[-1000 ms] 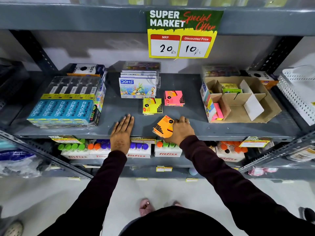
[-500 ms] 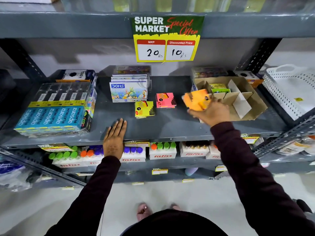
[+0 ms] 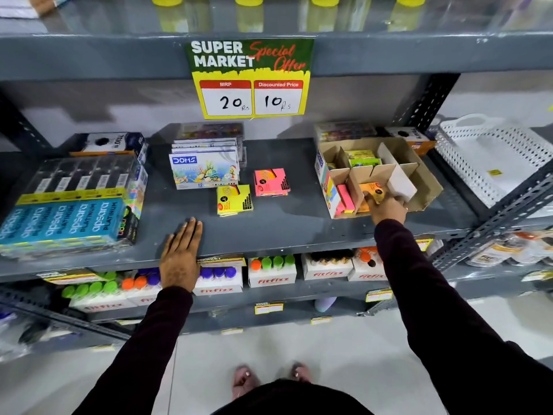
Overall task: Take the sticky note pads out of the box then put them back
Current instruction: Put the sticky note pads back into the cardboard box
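Observation:
A cardboard box (image 3: 425, 178) with dividers sits on the right of the grey shelf (image 3: 287, 229). My right hand (image 3: 387, 209) holds an orange sticky note pad (image 3: 372, 191) down in the box's front middle compartment. Pink pads (image 3: 345, 196) stand in the compartment to its left, and green pads (image 3: 362, 158) lie in a rear one. A yellow pad (image 3: 234, 200) and a pink pad (image 3: 270, 181) lie loose on the shelf's middle. My left hand (image 3: 181, 253) rests flat and open on the shelf's front edge.
Blue pencil packs (image 3: 68, 217) fill the shelf's left. A crayon box (image 3: 205, 170) stands at the back middle. A white perforated basket (image 3: 493, 163) sits to the right of the box. A price sign (image 3: 250, 77) hangs above. Bottle boxes (image 3: 272, 272) line the lower shelf.
My right hand lifted the orange pad from the shelf's front, carried it right, and lowered it into the box. The left hand stayed put.

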